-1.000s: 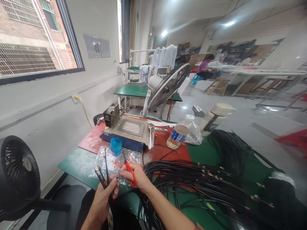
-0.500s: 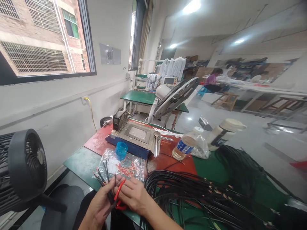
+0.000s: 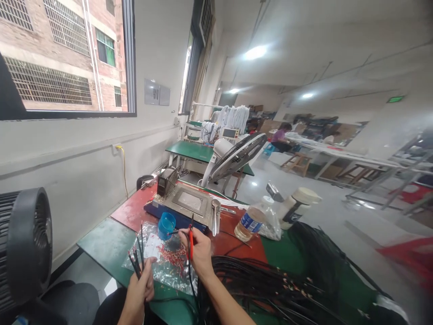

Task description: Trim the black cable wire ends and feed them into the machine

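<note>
My left hand (image 3: 140, 284) is closed round a small bunch of black cable ends (image 3: 136, 259) that stick up from the fist, near the table's front edge. My right hand (image 3: 199, 250) is closed on red-handled scissors (image 3: 191, 238), held upright, and pinches a thin black wire (image 3: 176, 232) that points left toward a blue cup (image 3: 166, 224). Under both hands lies a clear plastic bag (image 3: 171, 266) strewn with small red bits. A big heap of black cables (image 3: 270, 284) spreads to the right of my right arm.
A flat metal machine (image 3: 186, 203) on a blue base stands behind the cup on a red mat. A water bottle (image 3: 248, 222), a white jar (image 3: 297, 205) and a tilted fan (image 3: 237, 155) stand behind. A black fan (image 3: 23, 248) is at the left. A person sits far back.
My right hand has lifted away from the left and gone forward over the bag with the scissors, now pinching a wire. The left hand has dropped lower with its cable ends. The camera tilted up.
</note>
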